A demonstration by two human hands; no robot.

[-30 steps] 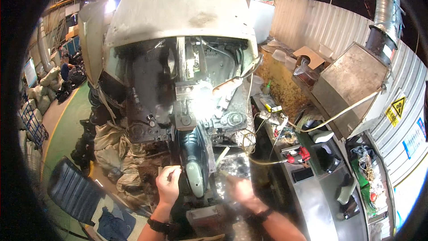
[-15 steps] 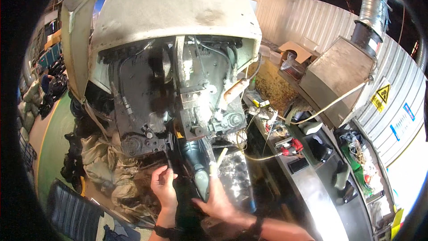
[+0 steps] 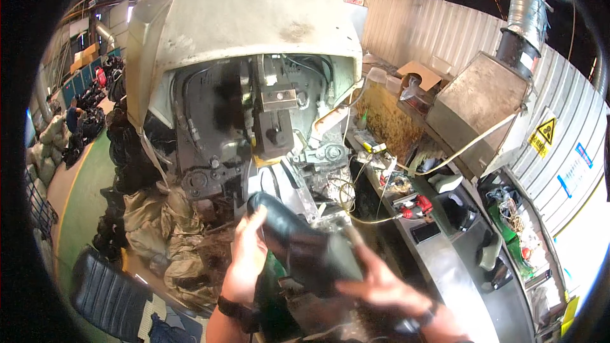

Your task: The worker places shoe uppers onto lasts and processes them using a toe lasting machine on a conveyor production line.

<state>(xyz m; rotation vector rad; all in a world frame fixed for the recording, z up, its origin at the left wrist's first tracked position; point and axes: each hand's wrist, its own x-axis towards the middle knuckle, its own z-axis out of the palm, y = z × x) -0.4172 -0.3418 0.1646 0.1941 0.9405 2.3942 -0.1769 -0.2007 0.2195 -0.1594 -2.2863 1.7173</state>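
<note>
A black shoe upper on a grey-green last is tilted in front of the machine, blurred by motion. My left hand grips its upper left end, with the thumb lying on top. At the lower right end, my right hand holds the last between thumb and fingers; these are partly smeared. Just beyond the shoe stands the machine, its dark plates and pale metal support showing under a cream hood.
Beige sacks lie to the left, by a black chair. Along the right runs a metal bench with a red tool, a dark phone-like slab and other shoe parts. A yellowish hose crosses the bench.
The shoe upper has come out of the machine toward me and turned crosswise. My left hand has closed on its far end; my right hand has moved right with the last.
</note>
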